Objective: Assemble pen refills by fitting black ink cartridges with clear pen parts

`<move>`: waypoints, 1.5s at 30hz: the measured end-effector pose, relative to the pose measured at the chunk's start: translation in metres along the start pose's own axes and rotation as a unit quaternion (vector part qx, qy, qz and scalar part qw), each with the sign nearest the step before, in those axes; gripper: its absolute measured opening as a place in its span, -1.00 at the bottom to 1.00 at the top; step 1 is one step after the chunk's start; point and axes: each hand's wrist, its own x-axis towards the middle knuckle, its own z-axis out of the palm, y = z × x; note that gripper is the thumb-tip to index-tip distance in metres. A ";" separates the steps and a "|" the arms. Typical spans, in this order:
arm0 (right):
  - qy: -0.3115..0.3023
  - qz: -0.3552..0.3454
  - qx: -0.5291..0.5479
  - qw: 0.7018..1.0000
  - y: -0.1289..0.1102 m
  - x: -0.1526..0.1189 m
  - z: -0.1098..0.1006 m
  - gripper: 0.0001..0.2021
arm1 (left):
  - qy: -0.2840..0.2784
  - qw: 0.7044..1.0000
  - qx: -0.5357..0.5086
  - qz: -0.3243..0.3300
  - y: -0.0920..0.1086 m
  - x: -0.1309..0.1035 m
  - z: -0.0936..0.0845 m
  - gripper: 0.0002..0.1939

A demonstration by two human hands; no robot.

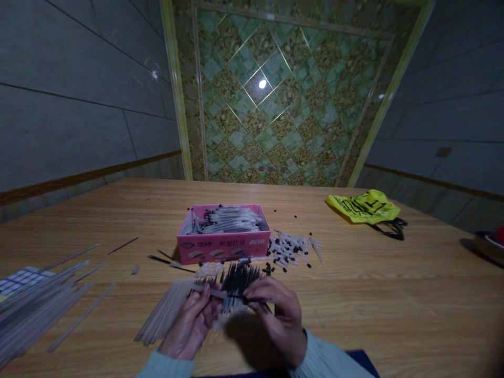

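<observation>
Now left fingers [205, 292] pinch a pale tube [219, 293], right fingers [263, 290] a dark stick [235, 296].

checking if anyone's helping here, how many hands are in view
2: the left hand, holding a pale tube, and the right hand, pinching a dark stick, both on the near side of the box. No other hand shows.

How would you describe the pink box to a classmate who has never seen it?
On the wooden table, look beyond the left hand and right hand. The pink box stands there, open-topped and holding thin pale sticks. Its pink, printed front sets it apart from the loose small pieces beside it.
</observation>
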 end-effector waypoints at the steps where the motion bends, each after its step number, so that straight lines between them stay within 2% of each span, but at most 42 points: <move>1: -0.003 0.001 -0.005 1.000 0.000 0.000 0.001 -0.79 | -0.003 1.000 0.005 -0.008 -0.001 -0.001 0.001 -0.84; 5: -0.026 0.041 -0.048 0.998 0.005 -0.001 0.004 -0.86 | -0.020 0.999 0.000 -0.036 -0.004 0.000 0.001 -0.82; 7: -0.035 0.085 -0.075 0.993 0.010 0.001 0.001 -0.76 | -0.008 0.999 -0.041 -0.032 -0.003 0.003 -0.001 -0.81; 9: -0.010 0.134 -0.109 0.985 0.017 0.005 -0.009 -0.63 | 0.026 0.993 -0.111 -0.013 0.002 0.007 -0.005 -0.77; 10: 0.016 0.155 -0.134 0.979 0.021 0.008 -0.017 -0.63 | 0.044 0.988 -0.148 -0.003 0.006 0.008 -0.007 -0.75; 12: 0.067 0.183 -0.201 0.960 0.032 0.012 -0.035 -0.76 | 0.062 0.977 -0.203 0.012 0.013 0.009 -0.009 -0.72; 13: 0.074 0.191 -0.242 0.948 0.037 0.013 -0.044 -0.81 | 0.066 0.974 -0.218 0.017 0.015 0.009 -0.010 -0.72; 16: 0.017 0.235 -0.363 0.901 0.055 0.010 -0.066 -0.84 | 0.070 0.971 -0.226 0.019 0.018 0.007 -0.011 -0.71; 20: -0.067 0.263 -0.475 0.837 0.072 -0.001 -0.072 -0.79 | 0.065 0.978 -0.198 0.004 0.012 0.008 -0.008 -0.73; 25: -0.118 0.250 -0.539 0.795 0.086 -0.007 -0.065 -0.74 | 0.058 0.987 -0.150 -0.002 0.006 0.009 -0.003 -0.76; 29: -0.128 0.252 -0.558 0.781 0.092 -0.006 -0.066 -0.79 | 0.058 0.989 -0.138 0.005 0.005 0.007 -0.002 -0.74; 31: -0.117 0.257 -0.557 0.781 0.091 -0.006 -0.068 -0.84 | 0.058 0.989 -0.133 0.002 0.004 0.007 -0.002 -0.74; 33: -0.091 0.265 -0.539 0.795 0.088 -0.005 -0.067 -0.88 | 0.054 0.991 -0.119 0.003 0.003 0.007 -0.003 -0.76; 34: -0.071 0.267 -0.513 0.813 0.084 -0.004 -0.065 -0.89 | 0.051 0.993 -0.106 0.009 0.001 0.007 -0.003 -0.78; 36: -0.023 0.266 -0.410 0.872 0.075 -0.004 -0.055 -0.88 | 0.043 0.997 -0.063 0.028 -0.002 0.008 -0.003 -0.81; 38: 0.008 0.263 -0.252 0.931 0.063 -0.004 -0.038 -0.87 | 0.030 0.998 -0.014 0.045 -0.005 0.008 -0.002 -0.86; 39: 0.010 0.267 -0.174 0.948 0.058 -0.005 -0.028 -0.88 | 0.025 0.998 0.004 0.050 -0.006 0.007 -0.001 -0.88; 41: -0.001 0.288 -0.074 0.955 0.049 -0.008 -0.010 -0.88 | 0.019 0.998 0.024 0.051 -0.009 0.007 0.000 -0.88; 45: 0.020 0.328 0.006 0.944 0.043 -0.015 0.009 -0.86 | 0.016 0.998 0.034 0.045 -0.012 0.006 0.001 -0.84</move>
